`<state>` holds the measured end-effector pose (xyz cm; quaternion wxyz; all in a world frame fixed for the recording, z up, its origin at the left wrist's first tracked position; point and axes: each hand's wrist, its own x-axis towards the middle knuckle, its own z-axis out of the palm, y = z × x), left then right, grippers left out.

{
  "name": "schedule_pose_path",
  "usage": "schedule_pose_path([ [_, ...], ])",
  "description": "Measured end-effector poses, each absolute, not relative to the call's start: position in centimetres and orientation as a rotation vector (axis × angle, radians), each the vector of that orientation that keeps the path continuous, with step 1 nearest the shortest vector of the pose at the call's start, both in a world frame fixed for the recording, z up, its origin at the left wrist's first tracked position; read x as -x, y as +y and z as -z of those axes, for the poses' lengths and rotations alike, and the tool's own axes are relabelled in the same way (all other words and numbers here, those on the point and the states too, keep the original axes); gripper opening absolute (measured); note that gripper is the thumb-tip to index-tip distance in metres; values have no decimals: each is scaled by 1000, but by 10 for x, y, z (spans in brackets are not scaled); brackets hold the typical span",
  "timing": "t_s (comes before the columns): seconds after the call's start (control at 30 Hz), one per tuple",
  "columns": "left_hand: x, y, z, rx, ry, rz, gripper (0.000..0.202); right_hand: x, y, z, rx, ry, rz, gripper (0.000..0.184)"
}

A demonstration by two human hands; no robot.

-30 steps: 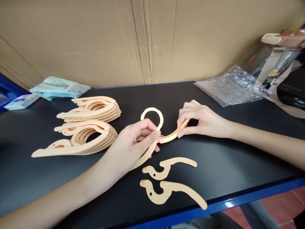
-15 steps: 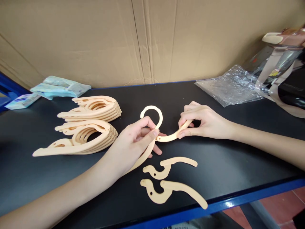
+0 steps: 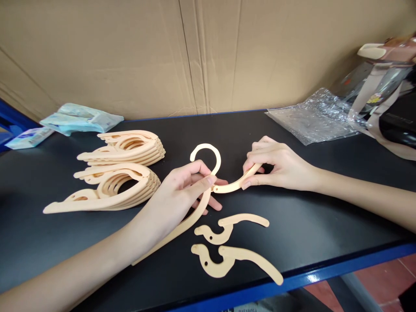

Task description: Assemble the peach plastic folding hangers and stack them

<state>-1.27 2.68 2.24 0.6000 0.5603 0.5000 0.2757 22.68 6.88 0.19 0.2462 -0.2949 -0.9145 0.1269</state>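
A cream plastic folding clothes hanger [image 3: 182, 226] is held between my two hands above the black table, its curved hook pointing up. My left hand [image 3: 183, 188] pinches it just below the hook, with thumb on top. One hanger arm runs down and left, partly behind my left wrist. My right hand [image 3: 276, 167] is closed on the outer end of the other arm, which bends out to the right. Two loose cream hook-and-arm pieces, a nearer piece [image 3: 214, 268] and a farther piece [image 3: 217, 236], lie on the table below my hands.
Two stacks of folded hangers, a front stack [image 3: 123, 199] and a back stack [image 3: 130, 156], sit at left. Behind them lie pale blue tissue packs [image 3: 81, 119]. A crumpled clear plastic bag [image 3: 315, 117] and a strapped transparent bottle [image 3: 360, 82] stand at right. Cardboard [image 3: 130, 56] backs the table.
The hanger's left arm now reaches farther down and left, its end showing past my left forearm. Both hands keep their hold, nearly in the same place.
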Motion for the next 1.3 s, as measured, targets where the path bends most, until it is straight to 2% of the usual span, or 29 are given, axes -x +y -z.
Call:
schedule_pose_path([
  [0.5, 9, 26, -23, -1193, 1203, -666, 18, -227, 67, 0, 738, -2515, -180, 40],
  [0.93, 6, 26, -25, -1183, 1188, -634, 22, -225, 67, 0, 705, -2523, -104, 41],
  [1.17, 10, 25, -22, -1330, 1152, -594, 18, -227, 74, -2, 839, -2492, -148, 42],
  [1.3, 14, 21, -17, -1503, 1184, -509, 37, -236, 85, -2, 986, -2428, -38, 44],
])
